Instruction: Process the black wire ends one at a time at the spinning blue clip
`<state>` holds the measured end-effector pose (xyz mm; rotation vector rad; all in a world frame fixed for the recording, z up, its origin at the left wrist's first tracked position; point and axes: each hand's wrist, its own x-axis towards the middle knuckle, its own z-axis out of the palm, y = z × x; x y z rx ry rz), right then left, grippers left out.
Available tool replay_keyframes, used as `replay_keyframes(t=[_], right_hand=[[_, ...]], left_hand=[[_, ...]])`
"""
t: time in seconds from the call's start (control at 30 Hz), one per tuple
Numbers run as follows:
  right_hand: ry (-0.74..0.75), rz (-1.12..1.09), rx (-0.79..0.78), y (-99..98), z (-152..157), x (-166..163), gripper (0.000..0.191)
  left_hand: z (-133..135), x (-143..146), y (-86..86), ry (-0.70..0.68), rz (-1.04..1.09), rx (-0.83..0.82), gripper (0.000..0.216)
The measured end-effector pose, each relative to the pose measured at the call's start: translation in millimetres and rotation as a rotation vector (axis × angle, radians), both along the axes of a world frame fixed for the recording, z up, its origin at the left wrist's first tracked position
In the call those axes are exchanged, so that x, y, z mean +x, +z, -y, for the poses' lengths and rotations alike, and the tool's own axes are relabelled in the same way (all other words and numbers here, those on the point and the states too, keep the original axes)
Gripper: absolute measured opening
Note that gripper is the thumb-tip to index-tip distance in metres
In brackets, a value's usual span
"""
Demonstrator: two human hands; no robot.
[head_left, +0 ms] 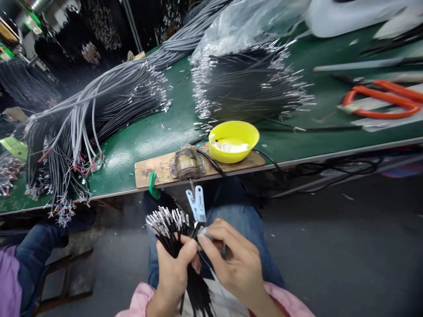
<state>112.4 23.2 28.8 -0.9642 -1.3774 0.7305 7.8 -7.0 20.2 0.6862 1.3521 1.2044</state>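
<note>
My left hand [175,266] is closed around a bundle of black cables [198,288] above my lap. The cables' silvery stripped ends [168,220] fan out over the top of that hand. Beside it, my right hand [233,257] pinches at the end of one cable at the bundle's right edge; fingers hide the exact grip. A thin pale strand hangs below these fingers. Just beyond the hands, a light blue clothes peg [197,204] sits on the shaft of a small motor [187,163]. The motor is fixed on a wooden board [155,169] at the table edge.
A yellow bowl [234,141] with white stuff stands on the board, near a green clamp [153,185]. Piles of black cables [244,83] and grey cables [109,83] cover the green table [132,149]. Orange-handled scissors [380,99] lie right. Another person's leg [36,251] shows left.
</note>
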Motion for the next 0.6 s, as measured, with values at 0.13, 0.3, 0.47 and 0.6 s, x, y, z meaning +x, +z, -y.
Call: replay_keyframes(t=[0.13,0.3,0.47,0.6], right_hand=[[0.074,-0.033,-0.069,-4.7,0.0,0.5,0.023],[0.085,-0.146,-0.269,-11.5,-2.3,4.3,0.01],[0.248,-0.092,-0.261,-9.9,-3.9,6.4,0.013],[0.225,-0.043,-0.203,-8.1,-4.1,6.5,0.022]], left_hand=[[-3.3,-5.5,3.0,0.034,-0.01,0.019,0.04],[-1.0,-9.8,4.9,0.002,-0.034,0.002,0.038],[2.8,-6.2,3.0,-0.028,-0.057,-0.017,0.04],[0.9,-6.1,2.9,-0.044,-0.073,-0.017,0.041]])
